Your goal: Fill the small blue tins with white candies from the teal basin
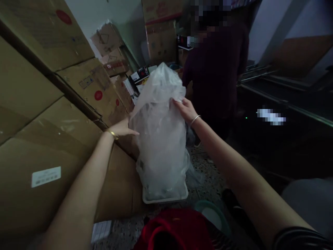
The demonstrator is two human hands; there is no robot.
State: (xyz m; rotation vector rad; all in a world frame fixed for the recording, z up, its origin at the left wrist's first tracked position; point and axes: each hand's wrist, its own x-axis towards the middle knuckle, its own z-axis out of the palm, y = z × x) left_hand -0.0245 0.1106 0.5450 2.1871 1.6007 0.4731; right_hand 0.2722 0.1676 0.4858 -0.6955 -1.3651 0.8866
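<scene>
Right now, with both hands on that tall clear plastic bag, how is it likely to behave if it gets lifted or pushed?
The plastic bag looks thin and crinkled, so it would probably flop and slip under the left hand and right hand. It stands tall on a small white tray, so a sideways push may well tip it. Its contents are too blurred to judge weight.

Hidden, cropped and unreadable parts around the plastic bag

Whatever fills the plastic bag is lost behind its cloudy film, and only the rim of the white tray under it shows. The left hand has its fingertips tucked behind the bag's side — its grip cannot be judged. Behind the bag, a person is cut off by the top edge and blurred. Left of it, the label on a carton is too small to read — below, a red object runs off the bottom edge.
</scene>
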